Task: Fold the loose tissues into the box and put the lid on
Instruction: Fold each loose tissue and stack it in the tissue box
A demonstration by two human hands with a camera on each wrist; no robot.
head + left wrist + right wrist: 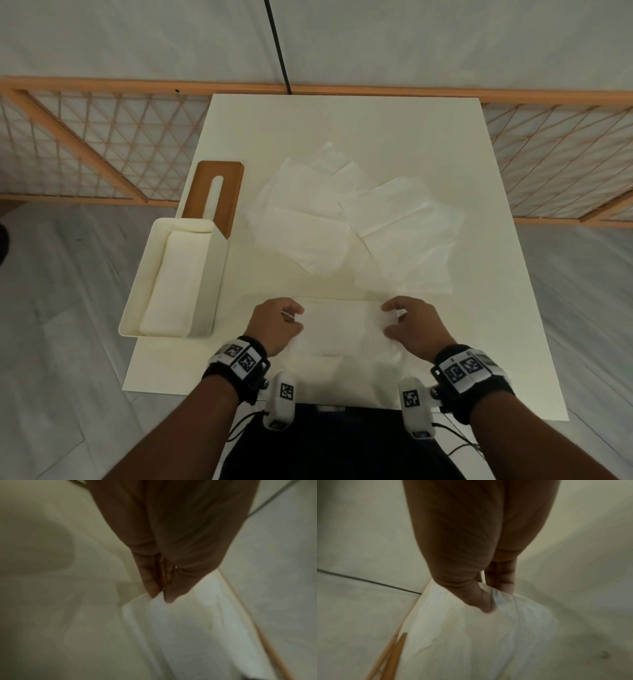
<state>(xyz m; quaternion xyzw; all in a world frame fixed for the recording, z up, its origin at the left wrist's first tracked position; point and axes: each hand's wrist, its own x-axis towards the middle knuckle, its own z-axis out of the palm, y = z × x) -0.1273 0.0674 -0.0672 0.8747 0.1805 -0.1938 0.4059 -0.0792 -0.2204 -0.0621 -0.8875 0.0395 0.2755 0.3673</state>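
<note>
White tissue (342, 329) pinched at both ends by my left hand (275, 323) and right hand (416, 327); box (178, 270) left, loose tissues (346, 219) beyond.

White table (394, 116) carrying tissue things

Open box (202, 274) stands at its left edge; the brown lid (230, 192) lies just behind the box, loose tissues (346, 219) right of it, one tissue (342, 329) nearer.

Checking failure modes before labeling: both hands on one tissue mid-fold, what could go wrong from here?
1. The tissue is thin; the right hand and left hand pinch opposite ends, so pulling apart may tear it.
2. The box overhangs the table edge; a bump may tip it.
</note>
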